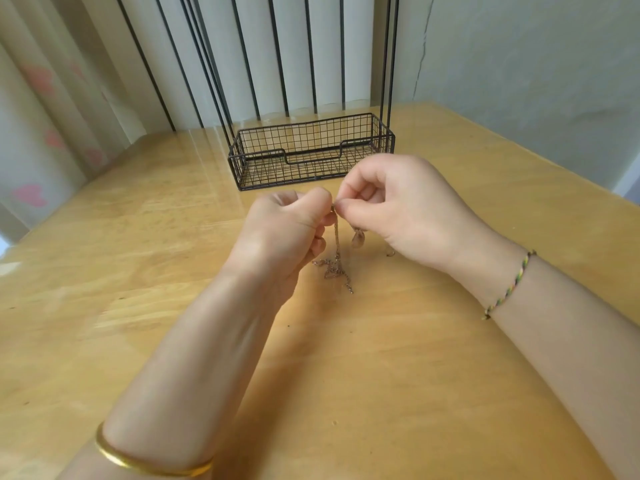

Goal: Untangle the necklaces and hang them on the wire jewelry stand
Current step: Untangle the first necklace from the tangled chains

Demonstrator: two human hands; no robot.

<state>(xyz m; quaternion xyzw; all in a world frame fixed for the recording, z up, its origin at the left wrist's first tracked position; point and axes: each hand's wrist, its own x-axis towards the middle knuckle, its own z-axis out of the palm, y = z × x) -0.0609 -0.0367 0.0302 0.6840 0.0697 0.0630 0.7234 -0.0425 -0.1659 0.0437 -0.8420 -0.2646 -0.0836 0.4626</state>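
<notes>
A thin rose-gold necklace chain (336, 244) hangs between my two hands, its lower part lying in a small tangle (334, 271) on the wooden table (381, 375). My left hand (287, 233) and my right hand (398, 213) both pinch the top of the chain, fingertips almost touching. A pale pendant (356, 239) dangles under my right hand. The black wire jewelry stand (311, 150) rises just behind my hands, with a mesh basket base and tall uprights running out of the top of the view. Nothing hangs on the part I see.
Behind the table hangs a pale curtain (52, 98) with pink hearts; a wall (519, 64) stands at the right. A gold bangle (145, 462) circles my left forearm and a braided cord bracelet (509, 285) my right wrist.
</notes>
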